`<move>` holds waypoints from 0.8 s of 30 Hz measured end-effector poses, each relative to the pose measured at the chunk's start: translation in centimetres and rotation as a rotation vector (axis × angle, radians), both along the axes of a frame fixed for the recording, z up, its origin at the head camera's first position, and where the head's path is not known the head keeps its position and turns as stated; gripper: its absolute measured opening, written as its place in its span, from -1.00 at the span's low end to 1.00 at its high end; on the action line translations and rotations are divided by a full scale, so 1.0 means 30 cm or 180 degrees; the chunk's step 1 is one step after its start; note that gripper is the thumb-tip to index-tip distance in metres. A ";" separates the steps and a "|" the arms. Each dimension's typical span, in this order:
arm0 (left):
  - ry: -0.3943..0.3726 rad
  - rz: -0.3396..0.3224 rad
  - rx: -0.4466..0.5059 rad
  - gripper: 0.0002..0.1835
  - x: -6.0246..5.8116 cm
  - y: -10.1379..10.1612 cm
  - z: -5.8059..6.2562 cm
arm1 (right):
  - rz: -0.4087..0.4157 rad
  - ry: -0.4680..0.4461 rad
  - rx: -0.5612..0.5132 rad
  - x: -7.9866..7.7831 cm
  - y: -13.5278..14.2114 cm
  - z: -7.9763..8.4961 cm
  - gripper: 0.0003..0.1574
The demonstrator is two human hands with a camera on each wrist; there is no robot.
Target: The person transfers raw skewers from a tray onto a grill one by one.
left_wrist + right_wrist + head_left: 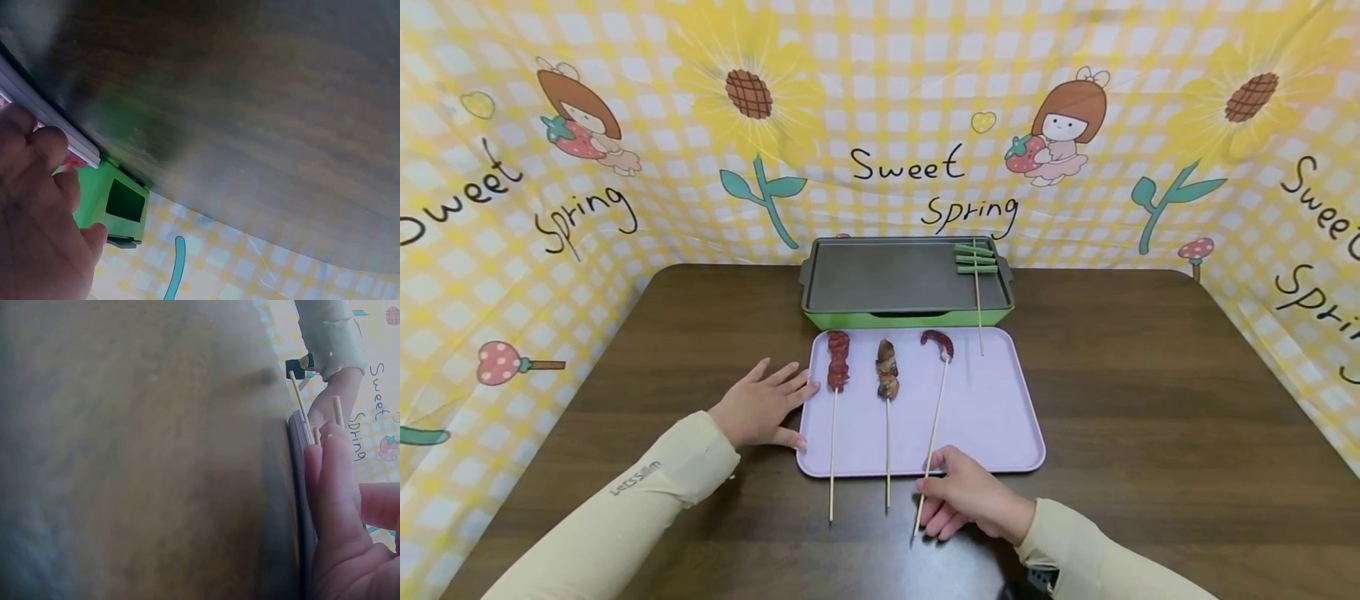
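Note:
My right hand [966, 496] pinches the stick of a skewer with a dark red, curled piece [938, 340] at its far end, on the right half of the lilac tray [992, 417]. With fingers spread, my left hand [760, 408] touches the tray's left rim. Between the hands lie a skewer of red meat chunks [838, 360] and a skewer of brown, dark-streaked pieces [887, 369]; their sticks stick out past the near rim. In the right wrist view, stick ends show beyond the right hand's fingers [337, 481].
Behind the tray stands a green-sided grill with a grey plate [880, 275]. A skewer of green vegetable sticks [976, 260] lies on its right end, the stick reaching out over the tray. Brown tabletop [1150, 400] surrounds both, and a checked cloth [880, 100] hangs behind.

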State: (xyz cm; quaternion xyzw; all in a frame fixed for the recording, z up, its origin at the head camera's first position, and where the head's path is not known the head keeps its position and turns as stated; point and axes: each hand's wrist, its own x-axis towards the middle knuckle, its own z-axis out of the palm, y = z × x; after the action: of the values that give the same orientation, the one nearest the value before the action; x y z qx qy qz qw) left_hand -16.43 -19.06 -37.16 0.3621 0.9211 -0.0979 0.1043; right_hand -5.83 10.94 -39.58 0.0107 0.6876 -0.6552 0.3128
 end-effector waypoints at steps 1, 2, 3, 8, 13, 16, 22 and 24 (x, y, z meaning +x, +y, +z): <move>0.0003 -0.0004 -0.0007 -0.07 0.000 -0.001 0.001 | -0.0013 0.0012 -0.0013 0.000 0.000 0.001 -0.75; 0.0001 -0.0009 -0.0013 -0.07 0.000 -0.002 0.002 | -0.0031 0.0017 -0.0025 0.000 0.001 0.002 -0.75; 0.0007 -0.0023 -0.0013 -0.07 0.000 -0.002 0.002 | -0.0051 0.0017 -0.0045 0.001 0.001 0.003 -0.74; -0.0021 -0.0006 -0.0035 -0.06 -0.001 0.001 0.004 | -0.0155 -0.0053 -0.0176 0.001 0.006 0.001 -0.66; -0.0072 0.0031 -0.0025 -0.06 -0.001 0.000 0.000 | -0.0194 -0.0066 -0.0145 0.005 0.019 -0.003 -0.65; -0.0093 0.0047 -0.0015 -0.05 0.000 -0.002 -0.002 | -0.0205 -0.0084 -0.0134 0.008 0.024 -0.002 -0.64; -0.0083 0.0066 -0.0012 -0.06 -0.002 -0.003 -0.001 | -0.0159 -0.0003 -0.0066 0.012 0.035 0.001 -0.63; -0.0094 0.0071 -0.0004 -0.06 -0.002 -0.004 -0.003 | -0.0106 0.0053 -0.0034 0.015 0.042 0.001 -0.63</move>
State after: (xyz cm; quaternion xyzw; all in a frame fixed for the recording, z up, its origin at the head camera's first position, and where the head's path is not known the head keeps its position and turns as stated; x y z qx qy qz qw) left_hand -16.49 -19.17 -37.25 0.3532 0.9233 -0.0919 0.1193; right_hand -5.37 12.21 -39.56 0.0151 0.6864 -0.6640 0.2962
